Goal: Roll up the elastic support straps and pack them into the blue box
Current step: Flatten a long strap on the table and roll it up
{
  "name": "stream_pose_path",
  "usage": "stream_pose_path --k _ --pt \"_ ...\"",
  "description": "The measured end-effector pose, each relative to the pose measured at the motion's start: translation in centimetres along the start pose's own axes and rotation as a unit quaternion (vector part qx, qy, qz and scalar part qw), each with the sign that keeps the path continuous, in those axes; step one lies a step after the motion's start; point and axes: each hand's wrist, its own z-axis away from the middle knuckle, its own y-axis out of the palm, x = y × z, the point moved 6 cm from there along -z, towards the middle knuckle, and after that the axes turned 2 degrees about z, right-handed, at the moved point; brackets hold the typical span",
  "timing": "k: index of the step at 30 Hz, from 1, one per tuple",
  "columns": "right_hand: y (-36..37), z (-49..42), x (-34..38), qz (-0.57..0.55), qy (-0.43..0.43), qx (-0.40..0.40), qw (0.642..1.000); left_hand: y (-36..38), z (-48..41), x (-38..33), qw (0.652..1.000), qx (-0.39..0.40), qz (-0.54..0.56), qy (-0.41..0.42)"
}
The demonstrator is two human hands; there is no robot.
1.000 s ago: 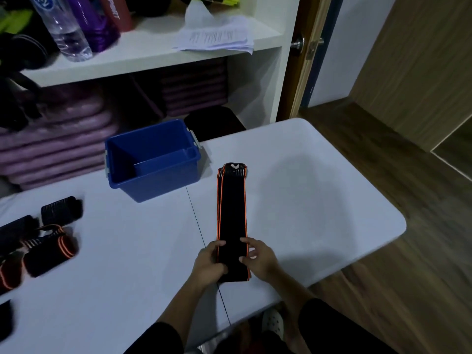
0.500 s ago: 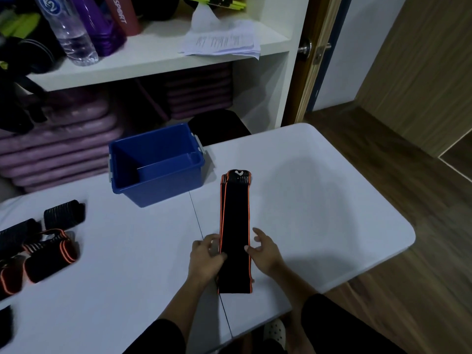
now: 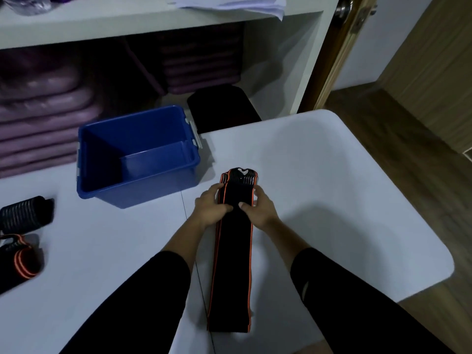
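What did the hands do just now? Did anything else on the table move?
Both hands slid along the strap, away from the person, from its near end almost to its far end. The left hand and right hand now grip its two edges there. The strap still lies flat and unrolled on the table, and the blue box stayed where it was.

Gym storeroom: shelved purple mats, straps.

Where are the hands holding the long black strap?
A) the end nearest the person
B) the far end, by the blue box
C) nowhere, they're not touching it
B: the left hand and right hand hold the strap near its far end, close to the blue box.
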Motion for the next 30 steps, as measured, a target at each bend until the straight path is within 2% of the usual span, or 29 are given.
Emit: stream_pose_path --k 4,9,13,17,24,28,30 --pt "0.8 -0.8 -0.1 -0.013 -0.016 0.003 1.0 0.4 -1.0 -0.4 1.0 0.021 -0.007 0.013" --pt "0.8 -0.8 0.3 -0.071 -0.022 -0.008 0.997 0.0 -1.2 0.2 0.995 0.021 0.097 0.002" --pt "0.4 -0.6 0.2 -0.081 -0.028 -0.005 0.996 0.2 -1.0 0.4 0.992 0.033 0.123 -0.001" --pt "0.3 0.1 -0.7 -0.066 -0.005 0.0 0.998 0.2 0.3 0.5 0.998 -0.007 0.061 0.024" --pt "0.9 7.9 -3.3 -0.003 -0.033 0.037 0.999 1.3 7.8 4.0 0.996 -0.058 -0.033 0.062" --pt "2.2 13.0 -5.8 0.041 -0.006 0.056 0.998 2.1 11.8 7.4 0.997 -0.055 -0.046 0.039" --pt "3.1 15.3 -6.3 0.024 0.01 0.065 0.998 2.5 13.7 8.2 0.996 -0.053 -0.045 0.05"
